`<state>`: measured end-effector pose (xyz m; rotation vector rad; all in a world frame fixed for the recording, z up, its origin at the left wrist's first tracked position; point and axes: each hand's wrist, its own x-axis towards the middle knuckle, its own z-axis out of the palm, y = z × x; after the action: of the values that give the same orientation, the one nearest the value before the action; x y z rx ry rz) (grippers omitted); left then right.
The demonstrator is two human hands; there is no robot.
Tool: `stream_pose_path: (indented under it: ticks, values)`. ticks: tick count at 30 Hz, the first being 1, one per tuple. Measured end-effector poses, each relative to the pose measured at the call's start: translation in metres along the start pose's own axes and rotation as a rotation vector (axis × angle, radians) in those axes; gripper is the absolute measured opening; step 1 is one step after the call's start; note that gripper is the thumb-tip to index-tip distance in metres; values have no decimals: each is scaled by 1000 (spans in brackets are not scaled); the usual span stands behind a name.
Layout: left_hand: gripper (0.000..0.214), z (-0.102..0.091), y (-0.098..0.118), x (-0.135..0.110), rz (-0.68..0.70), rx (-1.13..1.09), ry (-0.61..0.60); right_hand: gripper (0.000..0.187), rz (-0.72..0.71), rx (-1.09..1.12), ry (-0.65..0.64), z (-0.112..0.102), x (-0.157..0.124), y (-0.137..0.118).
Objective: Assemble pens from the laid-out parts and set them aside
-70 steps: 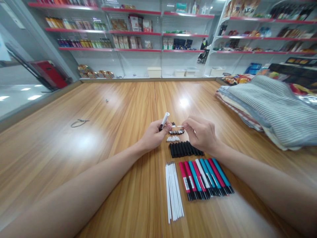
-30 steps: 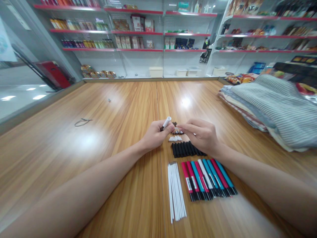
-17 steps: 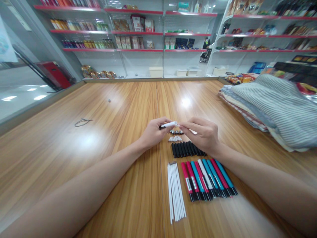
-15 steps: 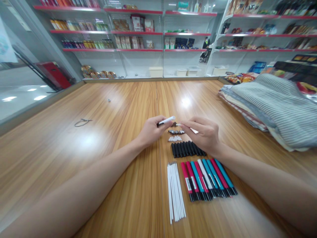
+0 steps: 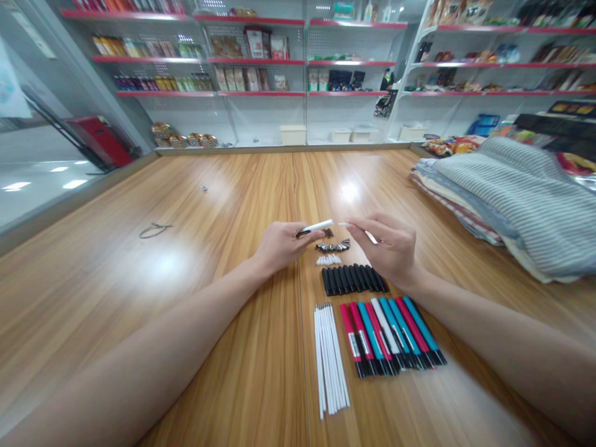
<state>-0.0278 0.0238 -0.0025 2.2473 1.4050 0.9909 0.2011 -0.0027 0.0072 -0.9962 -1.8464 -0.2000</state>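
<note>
The left hand (image 5: 282, 247) grips a white-and-black barrel (image 5: 320, 226) by its dark end, apparently leaving the white end accessible; its long axis points between two and three o'clock. The right hand (image 5: 390, 246) pinches a thin white piece (image 5: 343, 224), tip toward nine o'clock, apart from the barrel. Outward, at six o'clock, white rods (image 5: 329, 360) lie on the tabletop (image 5: 251, 391), seemingly sorted.

Left hand (image 5: 286, 245) and right hand (image 5: 386, 248) pinching
</note>
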Motion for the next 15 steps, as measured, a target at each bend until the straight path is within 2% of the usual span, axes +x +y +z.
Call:
stream_pose_path:
  ticks: [8, 15]
  values:
    - [57, 2, -2, 0, 60, 110, -26, 20, -17, -18, -65, 1, -2, 3]
    - [56, -1, -2, 0, 120, 210, -43, 20, -92, -104, -135, -1, -3, 2]
